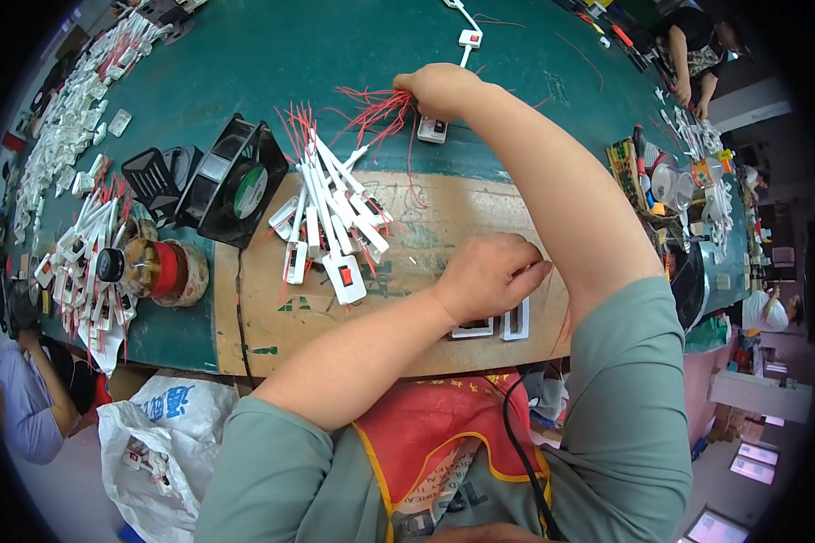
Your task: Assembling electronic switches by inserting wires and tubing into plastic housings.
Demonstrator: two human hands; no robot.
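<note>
My right hand (442,91) reaches far over the green table, its fingers closed at the end of a loose bundle of thin red wires (376,107). Just below that hand lies a white switch housing (432,130). Close to me, my left hand (491,279) curls over the brown board, thumb against the fingers; what it may hold is hidden. Beside and under it are white rectangular frames (515,322), partly covered by the hand. Left of both hands, a pile of white switch units (342,279) with red wires rests on the board.
A black fan (237,181) stands left of the pile. A lidded jar (167,270) and another heap of wired switches (86,262) lie further left. White parts (59,127) line the table's far left. People work at both sides. An open white bag (154,462) sits below.
</note>
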